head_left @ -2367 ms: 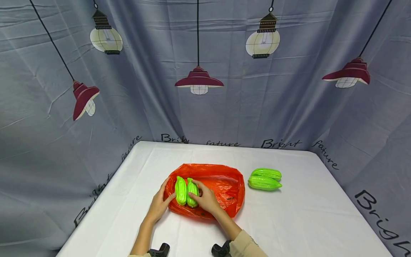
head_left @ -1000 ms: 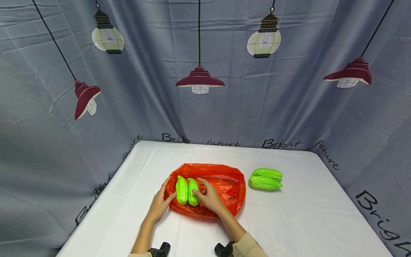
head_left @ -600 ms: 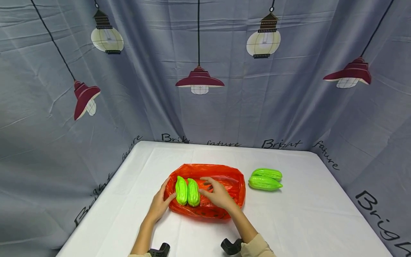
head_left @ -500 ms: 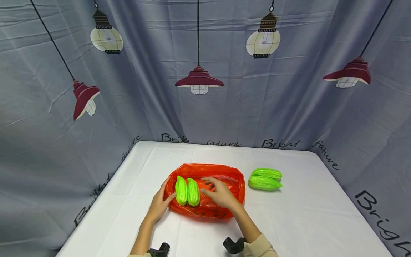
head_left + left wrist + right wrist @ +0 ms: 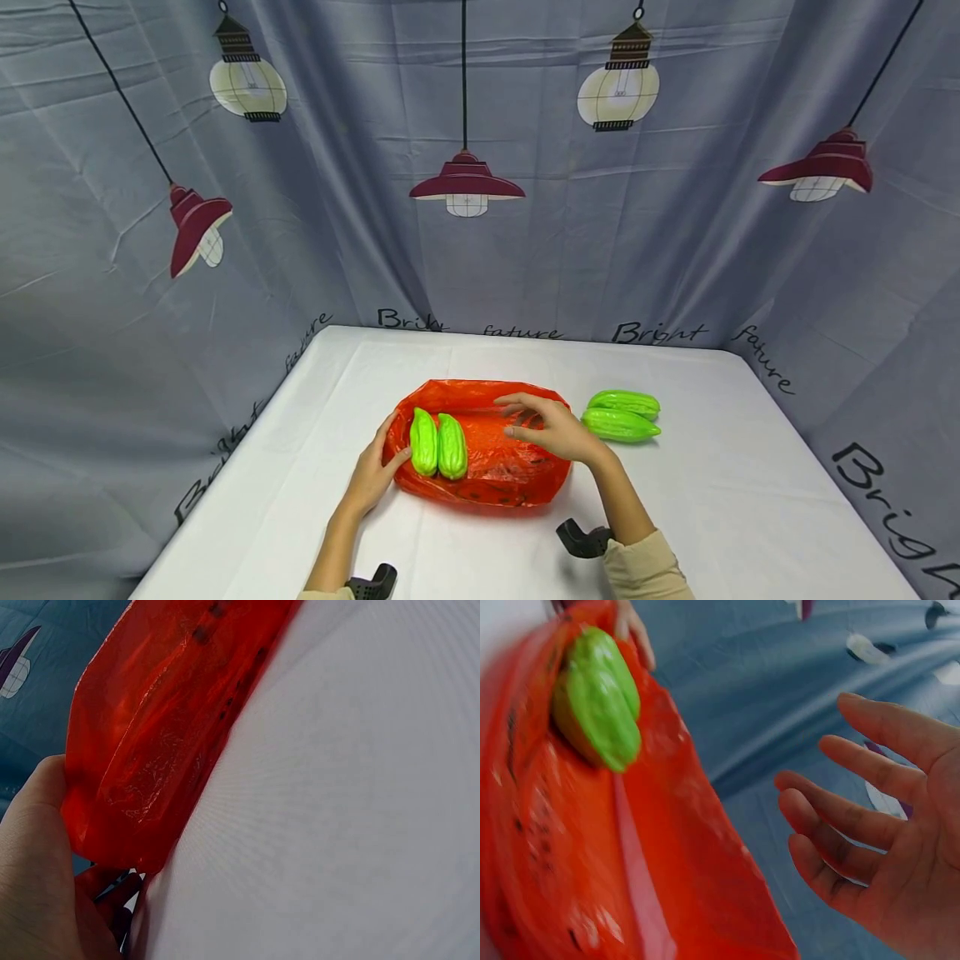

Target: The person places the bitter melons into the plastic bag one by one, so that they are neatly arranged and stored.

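An open red plastic bag (image 5: 491, 490) lies on the white table with its mouth spread wide. Two ribbed green gourds, a left one (image 5: 423, 443) and a right one (image 5: 452, 447), lie side by side in its left part. My left hand (image 5: 371, 473) holds the bag's left rim, thumb over the edge and fingers behind the plastic, as the left wrist view also shows. My right hand (image 5: 553, 427) hovers over the bag's right part, fingers spread and holding nothing. In the right wrist view its palm and fingers (image 5: 855, 817) are bare beside the bag.
Two more ribbed green gourds, one behind (image 5: 624, 403) and one in front (image 5: 621, 425), lie on the table (image 5: 720, 483) to the right of the bag. A grey curtain (image 5: 517, 258) printed with lamps stands around the table's back and sides. A black device sits on each wrist.
My right hand has let go of the right gourd in the bag, then moved right and away from it. The left hand and the bag have stayed put.
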Demonstrator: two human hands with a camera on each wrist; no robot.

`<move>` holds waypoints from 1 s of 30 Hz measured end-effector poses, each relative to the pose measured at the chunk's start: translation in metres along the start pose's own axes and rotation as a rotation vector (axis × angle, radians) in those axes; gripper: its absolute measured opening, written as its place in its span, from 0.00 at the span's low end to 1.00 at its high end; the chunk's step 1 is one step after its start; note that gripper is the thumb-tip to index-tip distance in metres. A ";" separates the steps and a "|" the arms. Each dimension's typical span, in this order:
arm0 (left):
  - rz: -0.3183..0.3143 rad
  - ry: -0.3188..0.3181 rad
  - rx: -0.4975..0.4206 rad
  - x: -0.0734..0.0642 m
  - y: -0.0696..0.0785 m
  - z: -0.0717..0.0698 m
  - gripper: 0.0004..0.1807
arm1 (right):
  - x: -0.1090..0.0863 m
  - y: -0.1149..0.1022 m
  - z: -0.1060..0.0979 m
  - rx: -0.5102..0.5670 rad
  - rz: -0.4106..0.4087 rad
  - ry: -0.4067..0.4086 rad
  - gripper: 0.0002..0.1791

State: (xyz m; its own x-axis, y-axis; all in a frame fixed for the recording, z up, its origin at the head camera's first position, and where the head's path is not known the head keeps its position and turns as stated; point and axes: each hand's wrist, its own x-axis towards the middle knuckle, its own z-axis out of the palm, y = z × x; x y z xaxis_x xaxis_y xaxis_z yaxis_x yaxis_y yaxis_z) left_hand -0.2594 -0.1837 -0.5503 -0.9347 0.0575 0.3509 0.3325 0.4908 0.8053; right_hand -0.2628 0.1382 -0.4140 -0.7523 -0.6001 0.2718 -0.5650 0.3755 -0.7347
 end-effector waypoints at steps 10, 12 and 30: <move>-0.005 -0.005 -0.006 0.001 0.000 0.000 0.37 | -0.014 0.014 -0.047 -0.019 0.051 0.153 0.23; -0.005 -0.006 -0.008 0.001 0.000 0.000 0.37 | -0.018 0.030 -0.055 -0.039 0.066 0.186 0.24; -0.006 0.004 0.007 0.000 -0.003 0.001 0.37 | -0.064 0.101 -0.109 -0.144 0.206 0.118 0.30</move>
State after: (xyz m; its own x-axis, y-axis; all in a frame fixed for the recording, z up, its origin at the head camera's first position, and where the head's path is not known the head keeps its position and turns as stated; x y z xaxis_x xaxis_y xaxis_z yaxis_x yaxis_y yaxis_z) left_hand -0.2609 -0.1845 -0.5530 -0.9360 0.0512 0.3483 0.3264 0.4969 0.8041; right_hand -0.3091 0.2912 -0.4379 -0.8858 -0.4174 0.2028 -0.4320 0.5823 -0.6887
